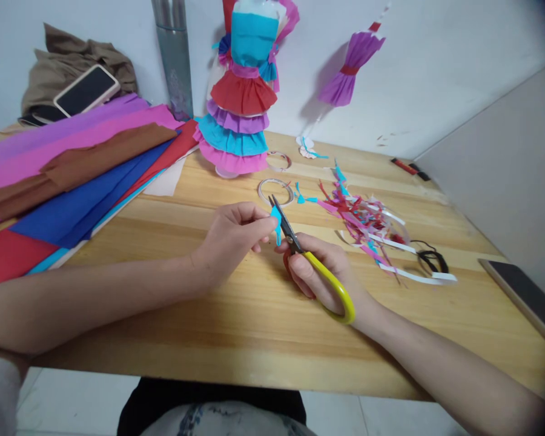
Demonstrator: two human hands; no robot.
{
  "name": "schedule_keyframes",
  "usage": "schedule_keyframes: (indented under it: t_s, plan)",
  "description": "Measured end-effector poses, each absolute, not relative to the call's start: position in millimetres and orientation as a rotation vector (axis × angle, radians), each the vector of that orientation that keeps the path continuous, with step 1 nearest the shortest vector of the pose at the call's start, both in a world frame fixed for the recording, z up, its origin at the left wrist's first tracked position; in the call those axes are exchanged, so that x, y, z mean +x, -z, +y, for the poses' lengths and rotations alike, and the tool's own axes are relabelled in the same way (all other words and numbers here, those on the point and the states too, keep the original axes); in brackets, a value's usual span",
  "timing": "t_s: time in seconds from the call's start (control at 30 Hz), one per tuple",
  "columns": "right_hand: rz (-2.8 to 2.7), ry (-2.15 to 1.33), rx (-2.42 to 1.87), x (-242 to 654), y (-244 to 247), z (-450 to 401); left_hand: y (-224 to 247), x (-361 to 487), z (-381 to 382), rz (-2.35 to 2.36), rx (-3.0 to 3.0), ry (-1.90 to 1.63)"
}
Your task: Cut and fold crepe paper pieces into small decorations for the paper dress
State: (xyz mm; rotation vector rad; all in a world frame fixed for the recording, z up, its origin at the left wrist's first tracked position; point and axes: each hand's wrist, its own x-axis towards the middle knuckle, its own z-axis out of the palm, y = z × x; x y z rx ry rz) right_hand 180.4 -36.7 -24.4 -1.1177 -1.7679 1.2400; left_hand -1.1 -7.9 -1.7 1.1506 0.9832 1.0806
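A small strip of bright blue crepe paper [277, 225] is pinched between the thumb and fingers of my left hand [236, 236]. My right hand [320, 266] grips yellow-handled scissors [331, 284], whose dark blades point up and away, slightly parted at the tips. The blades lie right beside the blue strip; whether they touch it I cannot tell. Both hands are above the middle of the wooden table [200, 345]. Just beyond the blade tips lies a roll of tape [276, 192].
Folded coloured crepe paper [95, 175] covers the left side, with a phone [87, 91] and a flask [175, 66] behind. A tiered paper dress [243, 91] stands at the back. Scraps [363, 221] lie right, near a black hair tie [433, 261] and a dark tablet-like device [527, 297].
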Motion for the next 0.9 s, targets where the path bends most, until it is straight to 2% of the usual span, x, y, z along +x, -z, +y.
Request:
schedule_keyframes:
  t_s: [0.37,0.53,0.63,0.8,0.9]
  plan:
    - [-1.725,-1.315,-1.072,180.5,18.9,-38.6,9.6,-1.7,-3.4,0.983,1.125,-1.074]
    - [-1.818,-1.224,-1.097,187.4,12.0,-37.3,13.7,-2.9,-0.4,0.946,1.148,-1.073]
    - [-1.866,-0.991,-1.284,192.2,7.7,-28.6,16.8,-3.7,3.1,0.912,1.157,-1.056]
    - [-2.126,-0.274,-1.778,203.5,10.1,-5.1,22.3,-4.5,7.7,0.866,1.111,-1.013]
    - [-2.311,-0.142,-1.874,208.7,13.5,2.4,25.0,-4.4,9.1,0.846,1.100,-0.963]
